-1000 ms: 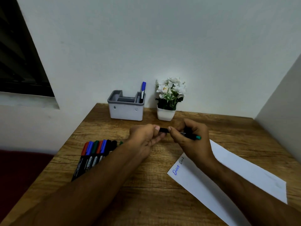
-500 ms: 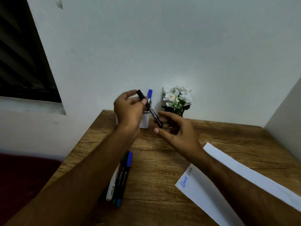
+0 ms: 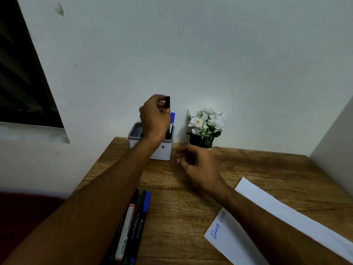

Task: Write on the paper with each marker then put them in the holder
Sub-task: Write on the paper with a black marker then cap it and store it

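At frame centre, the left hand [image 3: 155, 117] pinches a black marker [image 3: 167, 102] upright over the grey holder [image 3: 161, 150] (blue marker [image 3: 172, 120] inside); the right hand [image 3: 198, 165] hovers loosely curled, empty.

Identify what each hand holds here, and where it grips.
Left hand pinches a black marker near its top end, above the holder. Right hand holds nothing.

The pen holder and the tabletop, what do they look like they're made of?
The pen holder looks like matte grey-white moulded plastic: smooth walls, rounded corners, no grain. The tabletop shows brown wood grain with a flat, low sheen; solid wood or printed laminate, I cannot tell which.
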Motion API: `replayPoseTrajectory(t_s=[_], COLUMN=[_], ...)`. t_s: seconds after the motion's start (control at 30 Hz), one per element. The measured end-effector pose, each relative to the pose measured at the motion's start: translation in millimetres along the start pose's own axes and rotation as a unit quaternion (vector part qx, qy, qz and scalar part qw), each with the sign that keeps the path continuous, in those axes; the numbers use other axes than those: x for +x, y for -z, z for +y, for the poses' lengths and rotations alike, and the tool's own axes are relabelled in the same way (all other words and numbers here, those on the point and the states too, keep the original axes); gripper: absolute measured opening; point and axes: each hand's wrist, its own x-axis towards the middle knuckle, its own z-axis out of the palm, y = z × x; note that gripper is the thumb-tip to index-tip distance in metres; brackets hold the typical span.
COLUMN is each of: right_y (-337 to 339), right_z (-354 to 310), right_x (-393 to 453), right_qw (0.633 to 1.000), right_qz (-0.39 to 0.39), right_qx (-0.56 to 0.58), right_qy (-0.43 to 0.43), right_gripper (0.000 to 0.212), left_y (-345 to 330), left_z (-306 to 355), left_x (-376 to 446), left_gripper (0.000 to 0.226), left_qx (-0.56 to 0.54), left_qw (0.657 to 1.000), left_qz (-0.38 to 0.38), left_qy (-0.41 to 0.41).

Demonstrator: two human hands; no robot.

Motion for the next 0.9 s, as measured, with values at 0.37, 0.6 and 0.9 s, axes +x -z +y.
replayPoseTrajectory(t_s=[0.37,0.6,0.9], right_y=[9,13,13], right_z=[11,9,-3], right_x=[-5,-21,-48], right_qw=[0.999,1.0,1.0], right_qz=[-0.006,-0.01,-0.029], right_qx=[0.02,0.012,-0.005], right_qy=[-0.026,-0.027,-0.005], right_gripper=[0.031,0.026,0.024], left_y=[-8,23,83], left_z=[-25,-12,-10], left_x=[-3,-30,-103], left_gripper=[0.027,0.026,0.01], left_qx=[0.041,0.03,0.246], left_qw=[0.998,0.999,0.942], left_qz=[0.0,-0.016,-0.225], left_qy=[0.044,0.016,0.026])
